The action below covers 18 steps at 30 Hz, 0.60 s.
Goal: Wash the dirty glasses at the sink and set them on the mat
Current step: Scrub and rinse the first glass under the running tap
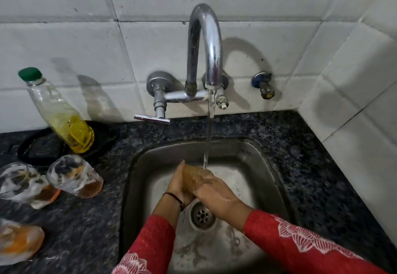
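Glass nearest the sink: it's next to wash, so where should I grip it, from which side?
Grip the glass round its middle, coming from the sink side: it stands upright with dregs at the bottom, and another glass crowds the other side.

Ahead of me a curved chrome faucet (204, 44) comes out of the white tiled wall (86, 37), and a thin stream of water (209, 132) runs down from its spout. Its flat lever handle (151, 118) sticks out low on the left. To the right of the faucet, a small valve with a blue knob (263, 84) sits in the wall. On the dark speckled stone counter (300, 166) to my left stands a clear bottle (62, 114) with a green cap (29, 73), its lower part filled with yellow liquid.
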Motion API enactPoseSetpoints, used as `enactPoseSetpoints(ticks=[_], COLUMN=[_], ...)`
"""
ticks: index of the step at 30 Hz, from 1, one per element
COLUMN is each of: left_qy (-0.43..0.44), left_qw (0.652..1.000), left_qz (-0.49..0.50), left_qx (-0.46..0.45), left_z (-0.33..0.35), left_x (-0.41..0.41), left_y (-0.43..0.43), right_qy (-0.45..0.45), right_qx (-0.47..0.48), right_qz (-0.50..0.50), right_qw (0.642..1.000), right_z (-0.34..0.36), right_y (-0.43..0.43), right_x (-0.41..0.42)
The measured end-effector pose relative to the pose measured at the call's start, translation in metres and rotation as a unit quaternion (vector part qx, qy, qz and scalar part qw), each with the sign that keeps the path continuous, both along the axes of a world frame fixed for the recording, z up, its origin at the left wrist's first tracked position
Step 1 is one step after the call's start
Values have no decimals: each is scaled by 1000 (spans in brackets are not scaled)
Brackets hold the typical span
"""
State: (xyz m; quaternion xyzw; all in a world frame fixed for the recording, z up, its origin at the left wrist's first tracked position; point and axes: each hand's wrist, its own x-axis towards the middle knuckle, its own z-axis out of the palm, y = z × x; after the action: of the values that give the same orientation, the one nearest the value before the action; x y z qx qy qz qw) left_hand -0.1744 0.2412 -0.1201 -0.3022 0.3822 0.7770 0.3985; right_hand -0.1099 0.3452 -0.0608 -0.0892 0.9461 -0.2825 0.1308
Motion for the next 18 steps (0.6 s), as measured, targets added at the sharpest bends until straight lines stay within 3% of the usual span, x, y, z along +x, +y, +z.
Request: enactPoseSetpoints(ticks=[1,3,7,9,11,13,16,18], left_qy=[6,25,74,93,99,125,229,311], left_qw=[1000,998,991,986,978,966,944,924], left_qz=[12,45,107,139,186,226,232,196], left_qx=[15,38,34,15,-6,-17,-50,-105], left_z=[1,2,-2,-5,-7,-2,15,23], left_x=[2,5,6,4,5,9,21,30], left_y=[1,7,5,4,2,1,1,-2], right_qy=[46,-8,-42,-1,16,1,-119,-161], right_qx=[61,49,-114,-238,-378,-450,-604,-657], right_qz=[34,-48,-137,-192,-320,-446,-546,-572], right_qw=[997,998,983,952,869,774,568,464], right_z=[0,8,9,4,1,-13,-35,-39], right_y=[-5,-14,-19,-22,-23,-23,-27,-29], right_x=[-5,-14,-11,3,16,22,23,22])
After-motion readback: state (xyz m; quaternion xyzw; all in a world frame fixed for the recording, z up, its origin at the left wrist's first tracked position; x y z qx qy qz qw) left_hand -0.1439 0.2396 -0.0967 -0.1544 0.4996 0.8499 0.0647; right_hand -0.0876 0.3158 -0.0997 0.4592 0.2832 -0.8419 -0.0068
